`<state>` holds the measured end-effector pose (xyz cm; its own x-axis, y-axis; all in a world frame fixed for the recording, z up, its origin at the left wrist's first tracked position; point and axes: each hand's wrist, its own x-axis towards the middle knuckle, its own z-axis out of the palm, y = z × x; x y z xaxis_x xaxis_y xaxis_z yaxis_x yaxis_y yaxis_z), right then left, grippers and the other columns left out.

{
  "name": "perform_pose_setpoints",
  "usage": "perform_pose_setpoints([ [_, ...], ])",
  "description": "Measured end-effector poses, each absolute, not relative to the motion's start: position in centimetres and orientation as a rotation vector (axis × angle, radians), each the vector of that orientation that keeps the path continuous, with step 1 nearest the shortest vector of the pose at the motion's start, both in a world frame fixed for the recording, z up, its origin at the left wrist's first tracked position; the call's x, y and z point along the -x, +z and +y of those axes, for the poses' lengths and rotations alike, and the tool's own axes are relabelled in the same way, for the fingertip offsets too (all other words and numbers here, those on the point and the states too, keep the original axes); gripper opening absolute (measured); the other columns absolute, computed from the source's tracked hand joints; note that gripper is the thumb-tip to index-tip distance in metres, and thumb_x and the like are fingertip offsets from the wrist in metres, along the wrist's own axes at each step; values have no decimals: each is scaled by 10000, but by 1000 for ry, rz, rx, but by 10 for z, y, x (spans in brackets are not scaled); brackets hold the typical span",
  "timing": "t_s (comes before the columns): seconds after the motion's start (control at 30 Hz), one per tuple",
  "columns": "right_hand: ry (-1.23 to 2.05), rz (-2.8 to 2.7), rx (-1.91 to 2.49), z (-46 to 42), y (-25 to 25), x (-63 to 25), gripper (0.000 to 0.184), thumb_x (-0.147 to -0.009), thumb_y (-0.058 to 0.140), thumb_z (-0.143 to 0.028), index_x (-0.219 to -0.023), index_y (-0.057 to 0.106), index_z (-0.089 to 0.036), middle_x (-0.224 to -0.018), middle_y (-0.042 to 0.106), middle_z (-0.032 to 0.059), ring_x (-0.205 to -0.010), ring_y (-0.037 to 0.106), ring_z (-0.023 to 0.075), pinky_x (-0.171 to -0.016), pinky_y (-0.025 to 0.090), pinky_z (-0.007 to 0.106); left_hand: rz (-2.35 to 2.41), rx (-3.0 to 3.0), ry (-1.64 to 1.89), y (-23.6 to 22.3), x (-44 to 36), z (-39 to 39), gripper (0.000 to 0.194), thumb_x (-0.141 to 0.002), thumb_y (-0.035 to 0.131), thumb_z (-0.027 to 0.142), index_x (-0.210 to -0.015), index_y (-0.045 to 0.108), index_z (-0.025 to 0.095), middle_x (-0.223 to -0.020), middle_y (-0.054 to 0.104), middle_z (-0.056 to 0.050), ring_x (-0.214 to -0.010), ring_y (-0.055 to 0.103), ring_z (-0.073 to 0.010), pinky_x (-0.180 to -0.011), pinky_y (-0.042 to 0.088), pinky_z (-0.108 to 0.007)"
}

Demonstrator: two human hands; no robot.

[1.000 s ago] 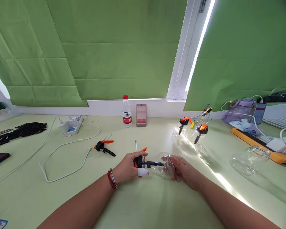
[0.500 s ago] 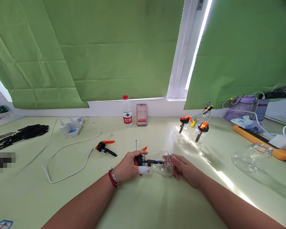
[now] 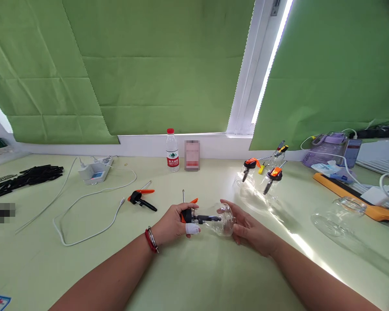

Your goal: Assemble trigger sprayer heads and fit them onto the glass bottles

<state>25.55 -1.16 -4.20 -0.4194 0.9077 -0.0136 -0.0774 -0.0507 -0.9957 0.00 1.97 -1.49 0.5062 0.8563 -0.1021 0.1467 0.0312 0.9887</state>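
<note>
- Clear vessel: held on its side between the hands, above the table; its black-and-orange top points left.
- Left hand: grasps the top at the neck, apparently steadying that end.
- Right hand: fingers curved around the base, likely countering tilt or rotation.
- Loose black-and-orange fitting: lies left, within reach.
- Topless clear jar: right, near the orange-edged strip.

Clear bottle, black-orange top, seemingly sideways
</note>
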Motion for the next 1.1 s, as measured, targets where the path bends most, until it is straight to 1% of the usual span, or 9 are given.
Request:
perform_pose_setpoints([
  [0.07,1591,-1428,913,-12,-42,-256,698,-723,710,-464,-1332,409,-306,-1177,541,78,-696,539,109,-492,426,205,918,-1459,682,-16,0,20,673,-531,835,323,-1127,577,150,-723,520,33,-535,498,-93,-521,498,-278],
  [0.23,1630,-1353,1049,-9,-47,-253,553,-836,483,-596,-1160,572,-157,-812,629,73,-524,526,102,-417,382,214,882,-1499,692,-21,1,21,660,-518,843,294,-1111,591,148,-735,505,37,-554,487,-85,-536,495,-264],
  [0.4,1612,-1334,907,-10,-43,-253,590,-779,640,-482,-1301,447,-288,-1157,553,78,-727,574,139,-484,456,228,882,-1469,707,-21,1,22,675,-546,830,312,-1150,572,156,-740,538,27,-531,512,-90,-540,515,-283],
  [0.47,1628,-1331,922,-10,-43,-253,594,-780,651,-454,-1305,430,-285,-1110,575,73,-674,572,123,-469,436,217,881,-1455,720,-21,0,21,681,-544,832,315,-1153,571,155,-725,539,28,-526,511,-92,-537,518,-286],
  [0.63,1650,-1276,1052,-8,-48,-252,518,-859,434,-598,-1117,560,-166,-800,624,61,-525,541,111,-402,374,209,894,-1461,721,-19,-3,20,676,-524,842,330,-1131,592,164,-724,532,28,-534,501,-90,-524,516,-280],
  [0.8,1683,-1307,914,-9,-42,-253,592,-801,630,-453,-1319,395,-290,-983,591,46,-707,608,145,-479,456,220,893,-1442,738,-18,-3,21,695,-530,841,324,-1151,577,159,-725,513,38,-539,505,-87,-532,521,-283],
  [0.93,1684,-1322,1020,-9,-43,-253,502,-882,450,-545,-1260,467,-214,-798,596,35,-500,515,78,-395,363,183,895,-1441,710,-18,-3,21,689,-528,844,317,-1143,577,158,-711,498,45,-532,497,-82,-511,520,-271],
  [1.0,1671,-1326,1049,-10,-43,-252,541,-883,402,-583,-1250,483,-193,-788,596,47,-512,518,87,-395,367,186,896,-1442,713,-18,-3,21,682,-526,844,320,-1135,582,159,-714,496,45,-529,484,-78,-504,522,-269],
  [1.1,1649,-1356,992,-11,-39,-253,591,-818,569,-532,-1326,408,-276,-1051,577,81,-676,571,125,-458,440,208,895,-1435,734,-18,-3,21,669,-528,843,318,-1126,587,163,-720,501,42,-535,487,-79,-505,525,-267],
])
